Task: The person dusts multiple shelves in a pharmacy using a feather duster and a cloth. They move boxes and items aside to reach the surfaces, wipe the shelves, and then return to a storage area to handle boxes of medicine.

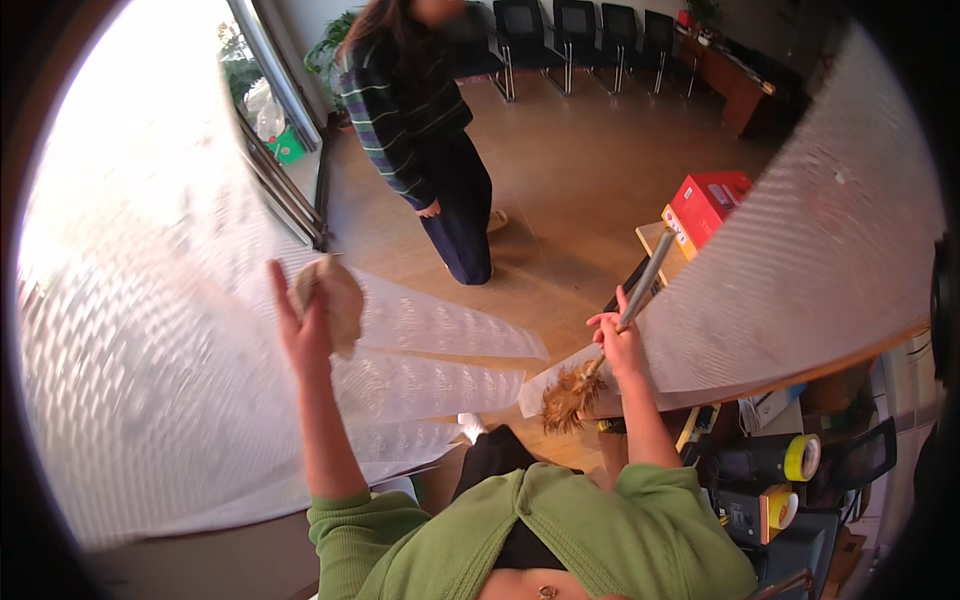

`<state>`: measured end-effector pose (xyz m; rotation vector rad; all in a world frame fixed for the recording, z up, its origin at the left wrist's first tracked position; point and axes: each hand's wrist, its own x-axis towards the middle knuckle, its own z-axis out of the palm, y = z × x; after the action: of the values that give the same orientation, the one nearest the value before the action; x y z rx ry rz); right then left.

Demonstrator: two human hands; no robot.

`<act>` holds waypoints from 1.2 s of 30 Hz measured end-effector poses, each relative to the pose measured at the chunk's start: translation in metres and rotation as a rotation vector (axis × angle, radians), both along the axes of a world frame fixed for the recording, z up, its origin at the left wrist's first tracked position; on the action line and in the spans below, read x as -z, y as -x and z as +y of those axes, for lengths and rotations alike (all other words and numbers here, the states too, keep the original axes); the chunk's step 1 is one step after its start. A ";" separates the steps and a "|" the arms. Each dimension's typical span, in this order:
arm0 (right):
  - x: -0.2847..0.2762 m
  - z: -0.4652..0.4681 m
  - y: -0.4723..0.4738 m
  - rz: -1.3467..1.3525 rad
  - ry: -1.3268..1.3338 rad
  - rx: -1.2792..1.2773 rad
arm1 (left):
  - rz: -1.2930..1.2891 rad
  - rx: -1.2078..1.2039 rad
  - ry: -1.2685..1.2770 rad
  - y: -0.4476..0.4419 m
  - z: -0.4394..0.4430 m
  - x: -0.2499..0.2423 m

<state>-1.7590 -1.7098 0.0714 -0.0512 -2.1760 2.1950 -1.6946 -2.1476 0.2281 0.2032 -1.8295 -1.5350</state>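
Note:
My left hand (306, 330) is raised in front of a translucent plastic strip curtain (165, 390), with a crumpled beige cloth (343, 300) held in it. In my right hand (624, 346) is a feather duster. Its pale handle (649, 271) points up and away, while its brown feathers (570, 399) hang below on the near side. The feathers are close to the lower end of another plastic strip (780, 285) on the right; whether they touch it, I cannot tell. Several loose strip ends (427, 390) reach across the middle, between my hands.
A person in a striped sweater (397, 127) stands on the brown floor (570, 187) beyond the curtain. Black chairs (517, 37) line the far wall. A red box (705, 202) stands at right. Yellow tape rolls (802, 457) and dark equipment are near my right side.

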 end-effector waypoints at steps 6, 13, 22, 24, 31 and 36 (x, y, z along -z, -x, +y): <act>0.034 0.031 0.033 -0.202 -0.096 0.193 | -0.037 -0.544 0.525 -0.003 -0.052 -0.022; 0.069 0.045 0.062 -0.419 -0.762 0.348 | 0.066 -0.677 0.840 0.056 -0.128 -0.019; 0.167 0.081 0.111 -0.772 -0.216 0.576 | 0.096 -0.715 0.959 0.171 -0.184 -0.030; 0.186 0.081 0.127 -0.764 -0.184 0.568 | 0.122 -0.767 0.998 0.209 -0.176 -0.028; 0.244 0.087 0.233 -0.500 -0.785 0.234 | 0.160 -0.844 1.189 0.333 -0.115 -0.010; 0.200 0.079 0.349 -0.639 -0.422 0.325 | -0.026 -0.589 0.839 0.430 -0.136 0.088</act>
<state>-2.1075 -1.6311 -0.1290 -1.1316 -2.6310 1.6430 -2.1243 -2.2833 0.1400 0.3150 -2.0277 -0.3148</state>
